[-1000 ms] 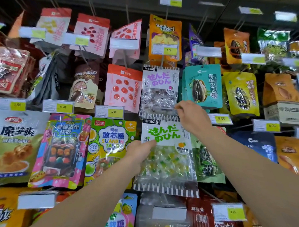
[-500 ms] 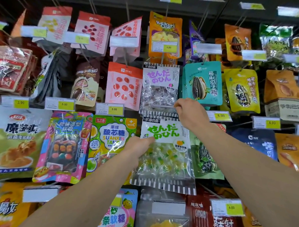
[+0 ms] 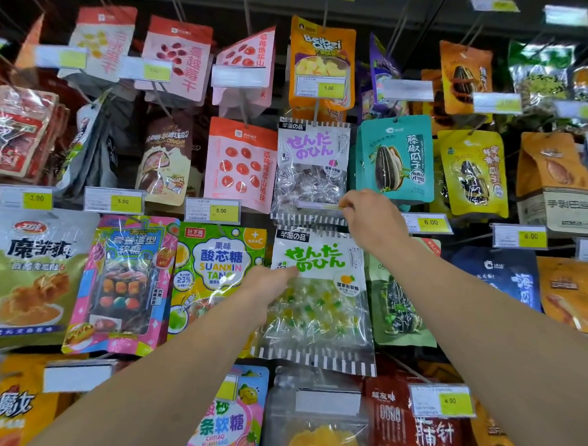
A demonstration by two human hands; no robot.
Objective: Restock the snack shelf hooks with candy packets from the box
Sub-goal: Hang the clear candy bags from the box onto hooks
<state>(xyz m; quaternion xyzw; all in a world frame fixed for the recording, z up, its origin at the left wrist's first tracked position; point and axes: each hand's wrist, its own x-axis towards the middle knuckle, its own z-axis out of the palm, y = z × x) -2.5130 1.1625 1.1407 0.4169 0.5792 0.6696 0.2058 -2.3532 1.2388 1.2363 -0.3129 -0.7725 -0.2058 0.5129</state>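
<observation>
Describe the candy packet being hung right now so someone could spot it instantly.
On the snack shelf, find the middle row of hooks. Centre is a clear candy packet with striped edges, held by the left hand. Unlike the purple-lettered packet above, its lettering is green.

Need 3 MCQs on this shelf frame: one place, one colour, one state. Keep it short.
1. Where is the clear packet with purple lettering?
A. directly above the clear packet with green lettering
B. below it
C. far left

2. What colour is the sunflower seed packet right of the purple-lettered one?
A. red
B. teal
C. black

3. What is the left hand doing?
A. hanging idle
B. holding a box
C. holding the green-lettered packet's left edge

Answers:
A: it hangs one row higher, same column.
B: its face is teal.
C: the fingers sit on that packet, while the right hand reaches to its hook's price tag.
</observation>
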